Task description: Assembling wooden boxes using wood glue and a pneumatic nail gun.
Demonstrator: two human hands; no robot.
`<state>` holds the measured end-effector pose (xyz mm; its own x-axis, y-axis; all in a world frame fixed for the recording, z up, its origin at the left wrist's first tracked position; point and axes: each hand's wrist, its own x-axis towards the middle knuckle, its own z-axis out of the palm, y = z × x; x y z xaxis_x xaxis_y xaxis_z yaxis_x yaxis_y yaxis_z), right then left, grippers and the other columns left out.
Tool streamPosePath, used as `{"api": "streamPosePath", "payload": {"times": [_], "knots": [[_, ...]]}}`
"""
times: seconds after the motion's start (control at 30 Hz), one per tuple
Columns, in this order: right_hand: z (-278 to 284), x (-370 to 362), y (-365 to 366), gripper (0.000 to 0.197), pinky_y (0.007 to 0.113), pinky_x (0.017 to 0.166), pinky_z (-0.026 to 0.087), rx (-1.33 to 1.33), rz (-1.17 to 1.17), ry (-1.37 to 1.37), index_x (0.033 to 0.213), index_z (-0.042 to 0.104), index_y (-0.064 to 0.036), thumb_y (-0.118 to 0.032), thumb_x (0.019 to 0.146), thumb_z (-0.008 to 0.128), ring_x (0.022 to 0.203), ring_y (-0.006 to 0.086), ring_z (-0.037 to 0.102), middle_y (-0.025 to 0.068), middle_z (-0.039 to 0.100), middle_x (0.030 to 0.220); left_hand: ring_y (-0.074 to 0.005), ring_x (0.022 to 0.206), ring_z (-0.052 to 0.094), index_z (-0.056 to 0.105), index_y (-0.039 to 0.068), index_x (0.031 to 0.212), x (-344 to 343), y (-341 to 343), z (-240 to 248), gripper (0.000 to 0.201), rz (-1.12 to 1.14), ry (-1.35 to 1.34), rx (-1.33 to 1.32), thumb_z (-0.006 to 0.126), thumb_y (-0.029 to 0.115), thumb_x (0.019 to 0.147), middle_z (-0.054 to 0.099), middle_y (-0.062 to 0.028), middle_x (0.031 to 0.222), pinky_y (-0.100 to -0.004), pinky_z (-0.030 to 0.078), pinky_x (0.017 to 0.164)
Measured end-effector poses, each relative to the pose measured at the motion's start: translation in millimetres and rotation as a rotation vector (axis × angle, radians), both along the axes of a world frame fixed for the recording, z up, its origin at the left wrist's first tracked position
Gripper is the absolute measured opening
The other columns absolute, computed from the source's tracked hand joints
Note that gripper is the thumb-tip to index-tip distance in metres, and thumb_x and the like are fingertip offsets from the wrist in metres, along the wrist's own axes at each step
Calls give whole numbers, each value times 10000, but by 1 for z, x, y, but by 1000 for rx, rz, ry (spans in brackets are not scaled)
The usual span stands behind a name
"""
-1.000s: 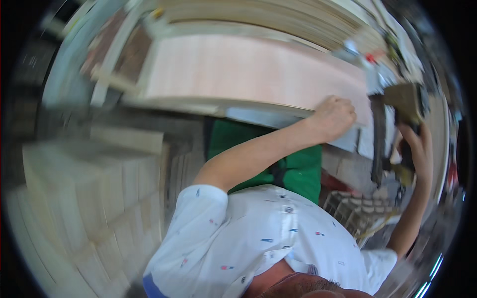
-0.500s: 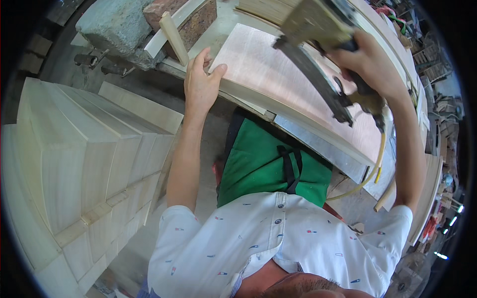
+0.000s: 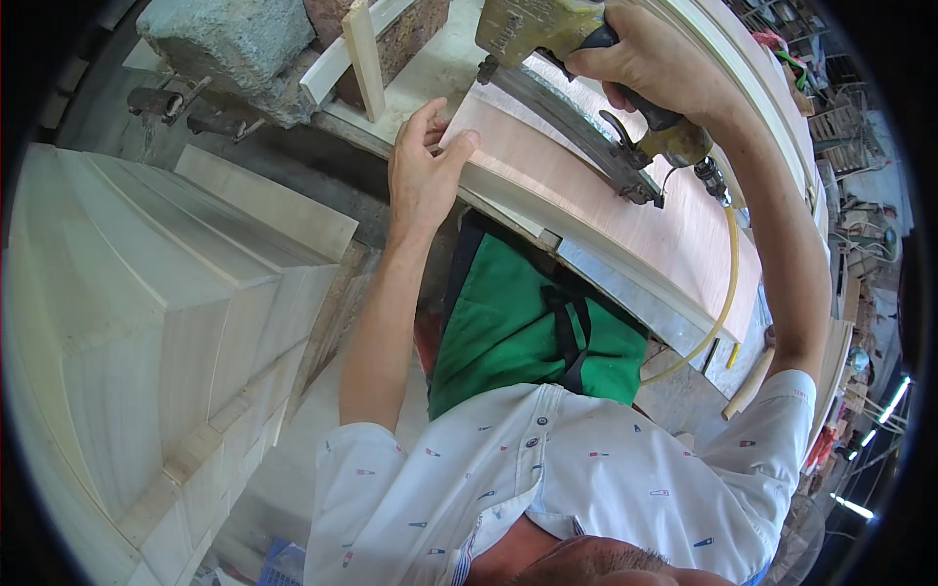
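Observation:
My right hand [image 3: 653, 61] is wrapped round the grip of an air nail gun [image 3: 539, 31]. Its long magazine slants over a pinkish plywood panel [image 3: 674, 256], and a yellow air hose [image 3: 728, 283] runs from the handle's end. Whether the gun's nose touches the wood I cannot tell. My left hand [image 3: 427, 176] holds the panel's left end, its thumb on the top face and its fingers bent round the end. Pale wood shows along the panel's near side. The panel lies on a workbench [image 3: 596, 269] in front of me.
Stacked pale wooden boxes or boards [image 3: 127, 342] rise at my left. Behind the left hand are a rough grey block [image 3: 230, 54], a reddish block [image 3: 415, 54] and an upright wood strip [image 3: 363, 63]. A green cloth [image 3: 528, 332] covers my lap.
My right hand has carried the nail gun leftward and farther away over the panel. My left hand stays at the panel's left end, while the whole view has shifted a little.

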<state>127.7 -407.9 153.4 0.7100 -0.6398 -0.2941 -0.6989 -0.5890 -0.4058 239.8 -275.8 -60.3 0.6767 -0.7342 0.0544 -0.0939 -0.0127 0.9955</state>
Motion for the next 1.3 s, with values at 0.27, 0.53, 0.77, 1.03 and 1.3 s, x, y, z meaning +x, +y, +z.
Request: {"api": "streamPosePath", "payload": {"times": [0.27, 0.53, 0.77, 1.03, 1.3], "knots": [[-3, 7, -1, 178, 279, 483, 444, -29, -6, 75, 880, 644, 30, -135, 815, 637, 520, 128, 566, 56, 601, 607, -246, 1016, 589, 522, -20, 1258, -1, -3, -4, 542, -10, 37, -42, 713, 149, 779, 594, -165, 1104, -355, 469, 892], [-1, 4, 6, 177, 278, 481, 442, -17, -15, 20, 891, 640, 21, -141, 820, 632, 523, 131, 563, 56, 597, 614, -243, 1015, 588, 528, -18, 1250, -2, 0, -3, 541, -6, -5, -20, 713, 159, 773, 593, -158, 1100, -353, 466, 895], [-26, -29, -10, 268, 244, 449, 426, -147, 135, -185, 825, 619, 37, -229, 825, 647, 448, 102, 546, 40, 565, 549, -221, 955, 627, 579, -31, 1193, 22, -7, 9, 537, -85, -23, 84, 726, 226, 745, 646, -158, 1052, -335, 486, 852], [-22, -43, 43, 242, 243, 462, 418, 97, 34, -226, 898, 572, 46, -181, 848, 637, 496, 78, 528, 39, 553, 599, -137, 822, 643, 649, 7, 1100, 66, -22, 23, 421, -423, -8, 296, 751, 222, 752, 693, -71, 902, -269, 497, 720], [-34, -30, 47, 239, 243, 454, 430, 93, 141, -258, 885, 569, 52, -177, 854, 631, 497, 83, 535, 39, 551, 592, -126, 835, 638, 641, 58, 1123, 64, -20, 14, 290, -409, 111, 279, 653, 165, 854, 684, -45, 935, -288, 525, 724]]}}
